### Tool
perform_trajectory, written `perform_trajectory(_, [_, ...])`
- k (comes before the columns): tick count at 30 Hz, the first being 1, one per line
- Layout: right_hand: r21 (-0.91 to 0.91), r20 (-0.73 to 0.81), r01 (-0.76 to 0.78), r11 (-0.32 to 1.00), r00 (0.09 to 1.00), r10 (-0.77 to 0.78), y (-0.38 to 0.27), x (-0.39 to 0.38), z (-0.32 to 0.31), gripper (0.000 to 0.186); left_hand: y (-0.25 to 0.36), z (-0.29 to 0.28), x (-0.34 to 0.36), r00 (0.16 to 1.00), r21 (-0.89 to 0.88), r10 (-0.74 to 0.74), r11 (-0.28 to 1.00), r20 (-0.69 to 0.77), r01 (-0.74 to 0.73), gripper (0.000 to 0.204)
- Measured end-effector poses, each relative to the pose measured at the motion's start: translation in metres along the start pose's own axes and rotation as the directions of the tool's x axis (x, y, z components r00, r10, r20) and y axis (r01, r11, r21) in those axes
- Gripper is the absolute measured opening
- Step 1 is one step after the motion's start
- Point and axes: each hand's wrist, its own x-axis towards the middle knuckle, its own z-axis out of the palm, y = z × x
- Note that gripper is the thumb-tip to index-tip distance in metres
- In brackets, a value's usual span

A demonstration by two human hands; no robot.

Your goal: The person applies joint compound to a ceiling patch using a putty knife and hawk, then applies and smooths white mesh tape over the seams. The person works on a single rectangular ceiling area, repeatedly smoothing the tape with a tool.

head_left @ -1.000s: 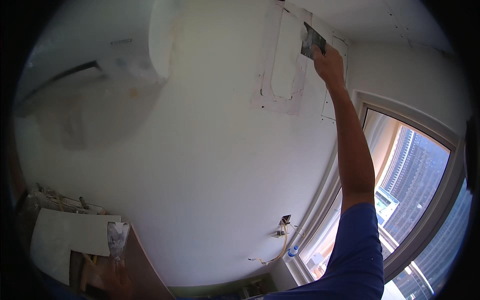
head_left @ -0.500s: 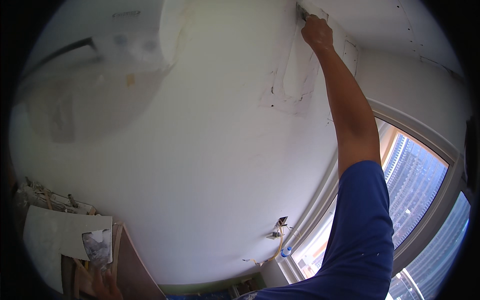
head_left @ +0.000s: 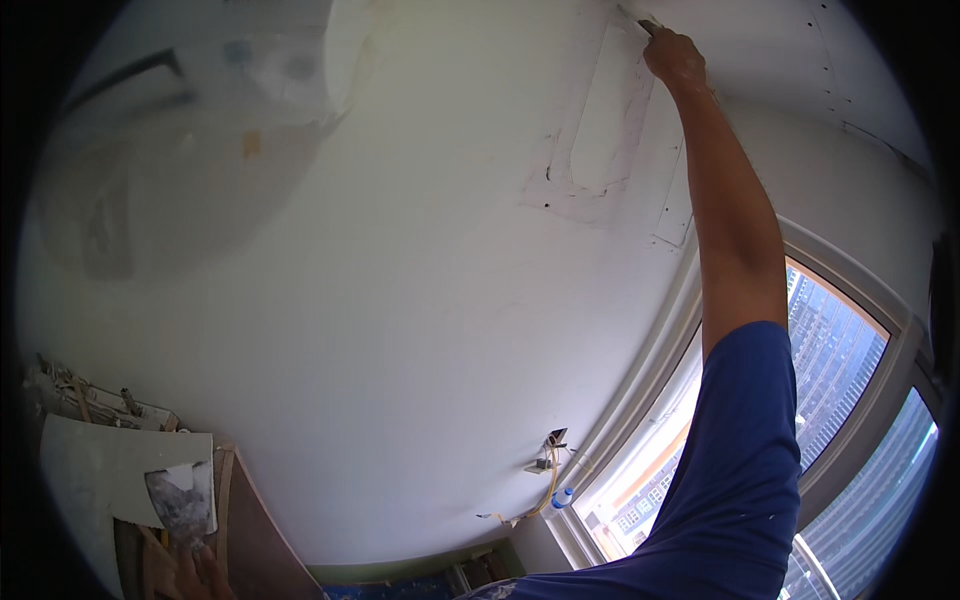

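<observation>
High on the wall, by the ceiling, my right hand [head_left: 677,60] is closed around the handle of a putty knife [head_left: 648,26]. The thin blade points up and left, at the upper end of a pinkish patched strip [head_left: 590,170] with a smooth pale band inside it. At the lower left, my left hand [head_left: 203,578] grips a wide putty knife [head_left: 183,505], its blade upward and smeared with grey-white filler. That blade overlaps a pale board [head_left: 110,470]; whether they touch I cannot tell. The fingers of my left hand are dim and partly cut off.
An air conditioner under plastic sheeting [head_left: 270,70] hangs at the upper left. Loose wires [head_left: 548,480] stick out of an open wall box low down. A bottle [head_left: 563,497] stands near the window [head_left: 850,350] on the right. Wood scraps [head_left: 85,395] lie behind the board.
My right hand has moved right and slightly downward with its putty knife, uncovering more of the patched strip. The view has shifted slightly. My left hand still holds the wide putty knife.
</observation>
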Motion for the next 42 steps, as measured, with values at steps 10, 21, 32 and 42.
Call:
perform_trajectory(10, [0.087, 0.038, -0.003, 0.996, 0.999, 0.000, 0.026, -0.001, 0.006, 0.046, 0.024, -0.008, 0.006, 0.999, 0.003, 0.028, 1.000, -0.033, -0.028, 0.044])
perform_trajectory(21, [0.180, 0.146, -0.086, 0.980, 0.987, 0.060, -0.043, 0.081, 0.024, 0.041, -0.001, -0.002, -0.003, 0.995, 0.018, -0.079, 0.997, 0.067, 0.078, 0.041])
perform_trajectory(32, [0.095, -0.096, 0.028, 0.995, 0.995, -0.019, -0.049, 0.012, -0.022, 0.032, 0.004, -0.007, -0.003, 0.997, 0.014, -0.063, 0.998, -0.036, 0.064, 0.041])
perform_trajectory(42, [-0.031, -0.084, 0.249, 0.968, 0.964, -0.251, -0.038, -0.008, 0.025, 0.051, 0.011, -0.011, -0.004, 0.997, 0.083, -0.079, 0.993, -0.019, 0.081, 0.043])
